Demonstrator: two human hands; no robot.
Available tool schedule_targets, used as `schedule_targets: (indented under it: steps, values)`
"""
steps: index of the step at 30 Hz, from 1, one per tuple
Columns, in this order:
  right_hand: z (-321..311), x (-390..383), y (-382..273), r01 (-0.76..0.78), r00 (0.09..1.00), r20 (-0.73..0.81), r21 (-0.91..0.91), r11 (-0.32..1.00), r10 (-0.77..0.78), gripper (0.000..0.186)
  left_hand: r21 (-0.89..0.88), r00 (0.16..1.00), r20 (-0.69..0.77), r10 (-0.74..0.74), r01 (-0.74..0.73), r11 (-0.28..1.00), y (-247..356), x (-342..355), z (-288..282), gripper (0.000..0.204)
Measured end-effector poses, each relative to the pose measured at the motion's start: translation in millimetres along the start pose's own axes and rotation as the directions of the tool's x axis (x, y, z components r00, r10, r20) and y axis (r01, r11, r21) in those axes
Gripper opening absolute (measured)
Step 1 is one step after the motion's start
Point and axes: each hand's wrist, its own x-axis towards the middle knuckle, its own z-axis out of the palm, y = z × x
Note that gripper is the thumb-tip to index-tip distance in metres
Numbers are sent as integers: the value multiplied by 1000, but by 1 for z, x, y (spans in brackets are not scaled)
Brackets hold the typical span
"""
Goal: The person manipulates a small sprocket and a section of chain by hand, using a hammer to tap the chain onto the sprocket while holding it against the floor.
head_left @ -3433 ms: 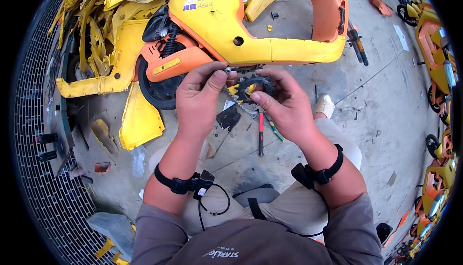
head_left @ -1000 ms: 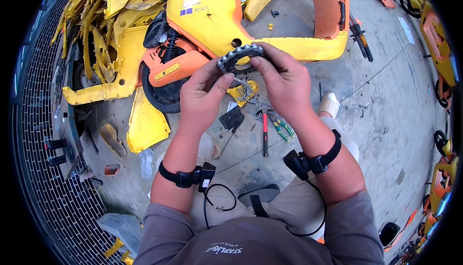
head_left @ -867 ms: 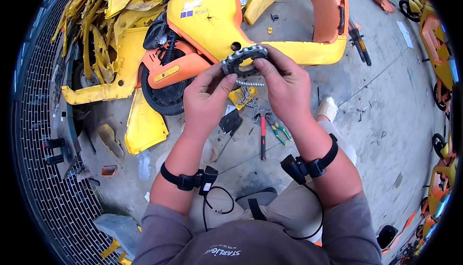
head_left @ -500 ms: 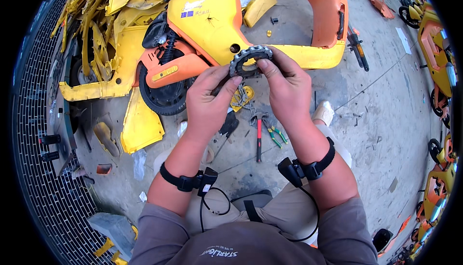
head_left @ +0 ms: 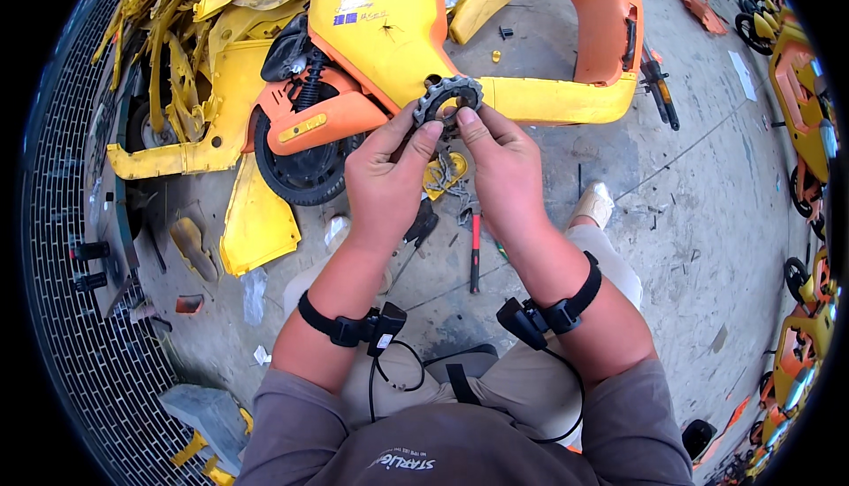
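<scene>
My left hand (head_left: 382, 187) and my right hand (head_left: 506, 183) are closed on a dark toothed ring (head_left: 449, 88) with what look like silver chain links along its rim, thumbs on the near edge. The ring is raised in front of a yellow and orange scooter body (head_left: 380, 48). Below it, a tangle of chain (head_left: 455, 187) lies by a small yellow piece (head_left: 435, 178) on the concrete floor. A hammer's red handle (head_left: 476, 247) lies beneath my hands; a green-handled tool beside it is mostly hidden by my right hand.
Broken yellow panels (head_left: 195, 97) are piled at the upper left, one loose panel (head_left: 256, 229) lying nearer. A black-gripped handlebar (head_left: 663, 92) lies right of the scooter. More yellow scooters (head_left: 796, 97) line the far right. A grey block (head_left: 199, 420) is at the lower left.
Earlier my left hand pinched a small piece apart from the ring; now both hands grip the ring. Over the last half second it has shifted left and tilted, my hands closer together.
</scene>
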Motion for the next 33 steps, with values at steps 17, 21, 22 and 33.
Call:
schedule_targets:
  steps: [17,21,22,33]
  values:
    - [-3,1,-6,-272,961,28,-115,955,277,45,-96,992,122,-10,21,995,-2,5,-10,39]
    - [-5,4,-6,-298,954,9,-48,953,299,45,-29,988,153,-9,14,999,-6,4,-9,37]
    - [-6,5,-5,-311,950,3,-32,950,311,45,-21,987,160,-15,18,1000,-9,4,-8,36]
    - [-9,2,-10,-356,934,2,78,931,357,40,-132,956,254,-148,186,974,-23,10,-9,38]
